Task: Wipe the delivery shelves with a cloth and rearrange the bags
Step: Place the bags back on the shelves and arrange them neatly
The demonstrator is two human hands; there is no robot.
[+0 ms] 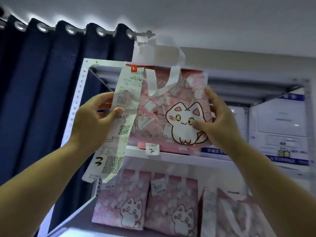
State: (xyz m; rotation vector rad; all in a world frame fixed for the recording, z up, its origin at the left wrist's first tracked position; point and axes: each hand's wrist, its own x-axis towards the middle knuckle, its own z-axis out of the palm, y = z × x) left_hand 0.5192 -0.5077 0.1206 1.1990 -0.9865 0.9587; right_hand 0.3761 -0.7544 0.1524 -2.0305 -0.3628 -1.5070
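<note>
A pink delivery bag [164, 106] with a white cat drawing and white handles stands at the upper shelf [172, 156] of a white metal rack. My left hand [92, 117] grips its left edge, thumb on the long receipt [123, 117] that hangs from the bag's top. On the bag's right edge, my right hand [217, 117] holds it with the thumb on the cat's face. A small label [152, 149] marked 2 sticks to the shelf's front edge below the bag. No cloth is in view.
On the shelf below stand three more pink cat bags [123, 202], [172, 207], [227, 214]. White boxes with blue print [280, 127] fill the upper shelf's right side. A dark blue curtain [42, 93] hangs to the left of the rack post [77, 103].
</note>
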